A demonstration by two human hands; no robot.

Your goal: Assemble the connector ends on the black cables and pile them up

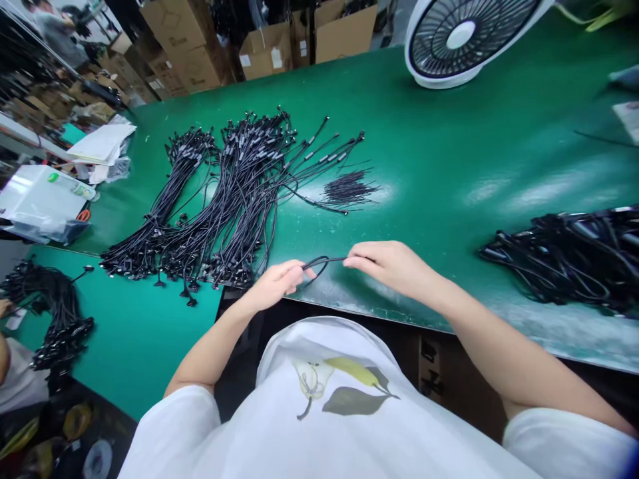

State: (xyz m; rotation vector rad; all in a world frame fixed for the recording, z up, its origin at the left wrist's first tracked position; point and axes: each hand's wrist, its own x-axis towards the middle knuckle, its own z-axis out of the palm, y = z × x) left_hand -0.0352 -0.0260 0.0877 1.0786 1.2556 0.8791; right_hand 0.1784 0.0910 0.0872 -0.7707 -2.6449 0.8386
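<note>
Item: one short loop of thin black cable (319, 264), held just over the near edge of a green-topped counter (429, 133) between a left hand (273, 286) and a right hand (392, 266). The left hand's fingers (294, 274) curl closed on one side of the loop; the right hand's fingers (352, 261) pinch the other side, almost fully shut. The cable looks light, soft and flexible, and would likely be easiest to hold by its smooth sheath between fingertips. Farther along the counter lie bundled black cables (239, 199) and a small tuft of fine black wires (348, 189); to the right, a tangled black cable heap (564, 259). Also listed: a white fan (462, 40) at the far edge and cardboard boxes (267, 50) beyond. No brand or writing is legible.
</note>
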